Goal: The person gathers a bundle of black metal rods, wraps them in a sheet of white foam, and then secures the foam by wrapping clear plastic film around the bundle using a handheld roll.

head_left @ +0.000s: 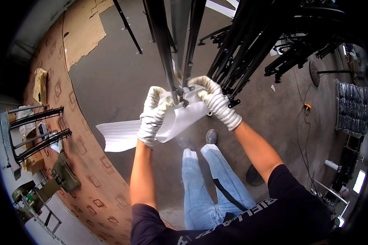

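Note:
Both my hands wear white knit gloves and work at the lower end of a black metal tube frame (164,45) that hangs in front of me. A strip of white foam sheet (122,132) passes around that end, its loose tail trailing off to the left. On the left side of the tubes, my left hand (154,112) pinches the foam. My right hand (214,100) grips the foam on the right side, its fingers curled over close to the tube ends. A small metal fitting (185,103) shows between the hands.
Many black tube frames (249,49) hang close on the right. A patterned brown carpet (98,175) covers the left side, with a green machine (65,173) beside it. An orange plug (307,106) on a cable and a stack of dark wrapped bundles (351,108) lie farther right.

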Action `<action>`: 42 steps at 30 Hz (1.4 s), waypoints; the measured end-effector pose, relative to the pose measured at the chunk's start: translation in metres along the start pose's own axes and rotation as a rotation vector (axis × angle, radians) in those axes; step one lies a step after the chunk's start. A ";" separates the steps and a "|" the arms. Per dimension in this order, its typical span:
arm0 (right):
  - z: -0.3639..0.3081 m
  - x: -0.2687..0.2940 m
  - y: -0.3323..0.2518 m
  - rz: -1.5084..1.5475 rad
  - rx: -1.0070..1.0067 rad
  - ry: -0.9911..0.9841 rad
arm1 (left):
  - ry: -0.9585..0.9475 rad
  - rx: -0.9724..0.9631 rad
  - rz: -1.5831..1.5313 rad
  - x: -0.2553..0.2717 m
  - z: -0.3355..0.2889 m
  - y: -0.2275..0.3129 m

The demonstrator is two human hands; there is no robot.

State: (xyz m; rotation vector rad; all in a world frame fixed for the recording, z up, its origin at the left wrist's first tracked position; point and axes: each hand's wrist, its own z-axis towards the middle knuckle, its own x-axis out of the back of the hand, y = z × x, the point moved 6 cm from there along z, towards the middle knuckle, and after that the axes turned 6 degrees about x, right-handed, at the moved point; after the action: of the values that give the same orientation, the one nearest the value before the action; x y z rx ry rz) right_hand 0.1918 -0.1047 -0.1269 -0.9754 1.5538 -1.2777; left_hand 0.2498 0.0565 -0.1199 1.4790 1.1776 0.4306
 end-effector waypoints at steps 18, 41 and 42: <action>0.036 -0.003 -0.032 -0.403 0.233 -0.107 | -0.271 -0.172 0.028 -0.006 0.076 0.019; 0.031 -0.024 -0.110 -0.616 0.030 -0.402 | -0.369 0.012 -0.259 -0.024 0.014 0.079; 0.031 -0.020 -0.113 -0.757 0.045 -0.434 | -0.385 0.015 -0.269 -0.027 0.017 0.077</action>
State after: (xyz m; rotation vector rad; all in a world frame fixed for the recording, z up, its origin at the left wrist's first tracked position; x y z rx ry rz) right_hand 0.2321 -0.1131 -0.0158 -1.7703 0.8281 -1.4450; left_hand 0.2839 0.0359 -0.0463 1.3192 1.0487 -0.0474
